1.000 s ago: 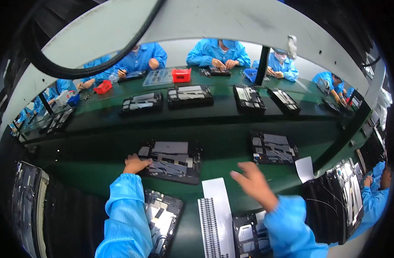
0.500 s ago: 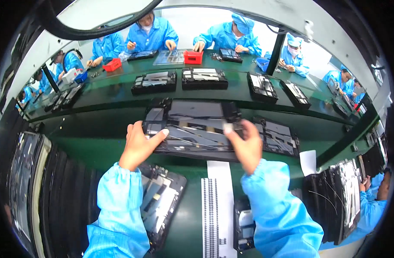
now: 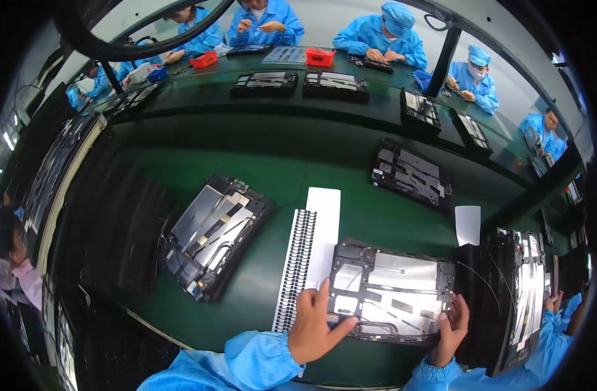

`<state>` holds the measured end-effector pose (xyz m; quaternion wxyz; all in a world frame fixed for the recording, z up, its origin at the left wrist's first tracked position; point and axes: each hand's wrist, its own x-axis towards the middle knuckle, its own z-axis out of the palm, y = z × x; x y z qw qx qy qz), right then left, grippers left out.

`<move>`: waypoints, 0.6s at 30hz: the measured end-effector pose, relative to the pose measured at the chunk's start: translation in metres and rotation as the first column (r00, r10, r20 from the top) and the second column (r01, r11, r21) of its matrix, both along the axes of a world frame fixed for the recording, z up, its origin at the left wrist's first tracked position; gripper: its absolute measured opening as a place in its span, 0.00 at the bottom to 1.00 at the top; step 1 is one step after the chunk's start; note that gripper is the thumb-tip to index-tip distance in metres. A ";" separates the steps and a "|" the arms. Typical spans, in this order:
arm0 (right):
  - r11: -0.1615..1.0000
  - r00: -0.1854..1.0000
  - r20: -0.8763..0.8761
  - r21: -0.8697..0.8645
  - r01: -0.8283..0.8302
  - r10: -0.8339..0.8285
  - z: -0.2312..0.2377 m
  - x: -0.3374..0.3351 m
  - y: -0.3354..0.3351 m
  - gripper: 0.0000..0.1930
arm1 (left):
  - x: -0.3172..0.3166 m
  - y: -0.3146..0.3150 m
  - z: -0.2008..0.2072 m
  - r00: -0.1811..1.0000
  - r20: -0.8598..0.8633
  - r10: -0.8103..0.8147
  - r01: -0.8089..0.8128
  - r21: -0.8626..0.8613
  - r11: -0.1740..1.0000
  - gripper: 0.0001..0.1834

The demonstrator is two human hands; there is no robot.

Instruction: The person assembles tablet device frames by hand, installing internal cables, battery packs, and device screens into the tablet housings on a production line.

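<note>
Pulled in from the far belt, the open tablet chassis (image 3: 391,291) is now gripped near-right by left hand (image 3: 313,326) and right hand (image 3: 451,326); probably light, stiff, fragile, so best held by edges.

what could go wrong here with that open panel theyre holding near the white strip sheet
The open panel lies partly over the white strip sheet, so sliding it could drag or crease the sheet. The left hand and right hand grip only its near edge, so it might tilt; fingers near exposed parts could smudge them.
</note>
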<state>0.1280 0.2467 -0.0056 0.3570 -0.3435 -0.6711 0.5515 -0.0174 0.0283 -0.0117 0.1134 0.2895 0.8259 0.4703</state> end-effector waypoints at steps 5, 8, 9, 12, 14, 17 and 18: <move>0.969 0.969 0.246 0.247 -0.026 -0.037 0.012 -0.002 -0.001 0.25 | -0.044 -0.021 -0.013 0.991 0.133 -0.016 -0.009 0.184 0.983 0.24; 0.839 0.972 0.218 0.510 -0.189 0.086 0.062 -0.036 -0.023 0.20 | -0.098 0.001 -0.033 0.961 -0.278 0.013 0.015 0.097 0.995 0.24; 0.793 0.955 0.242 0.543 -0.278 0.169 0.078 -0.059 -0.033 0.16 | -0.111 0.006 -0.037 0.910 -0.413 -0.023 0.024 -0.003 1.000 0.27; 0.669 0.818 0.270 0.475 -0.571 0.507 0.083 -0.159 -0.069 0.11 | -0.133 -0.007 -0.069 0.843 -0.502 -0.192 0.041 -0.296 0.954 0.31; 0.621 0.756 0.433 0.435 -0.652 0.491 0.056 -0.222 -0.075 0.06 | -0.120 -0.002 -0.066 0.855 -0.483 -0.189 0.037 -0.306 0.951 0.31; 0.650 0.487 0.827 0.209 -0.730 0.280 0.015 -0.291 -0.086 0.07 | -0.119 -0.002 -0.060 0.872 -0.468 -0.146 0.003 -0.292 0.956 0.31; 0.658 0.484 0.836 0.213 -0.722 0.260 0.012 -0.298 -0.087 0.07 | -0.118 0.002 -0.056 0.875 -0.469 -0.122 0.005 -0.243 0.970 0.31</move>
